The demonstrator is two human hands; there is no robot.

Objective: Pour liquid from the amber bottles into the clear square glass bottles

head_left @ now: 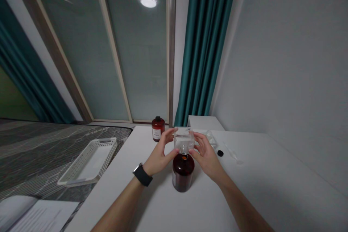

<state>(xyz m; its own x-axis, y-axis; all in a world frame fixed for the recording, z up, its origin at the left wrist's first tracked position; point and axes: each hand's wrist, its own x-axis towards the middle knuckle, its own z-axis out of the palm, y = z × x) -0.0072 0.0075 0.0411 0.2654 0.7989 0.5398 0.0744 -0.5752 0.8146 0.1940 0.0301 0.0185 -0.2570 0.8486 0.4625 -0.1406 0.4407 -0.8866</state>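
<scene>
Between my left hand point(160, 156) and my right hand point(204, 155) is a clear, square-sided bottle point(184, 139), gripped from both sides by thumbs and fingers. It looks tipped upside down, its narrow neck pointing down at the mouth of a dark brown bottle point(183, 174). Whether neck and mouth touch, I cannot tell. The brown bottle stands upright on the white table point(206, 206), uncapped, with a pale label partly showing on its left side. To the right of my right hand lies a black cap point(220, 153).
A capped brown bottle point(158, 129) with a white label stands at the far left table edge. Behind my right hand is a clear plastic tray point(211, 139); farther right lies a thin translucent item point(233, 154). A white basket point(104, 163) and an open booklet point(51, 214) are at left.
</scene>
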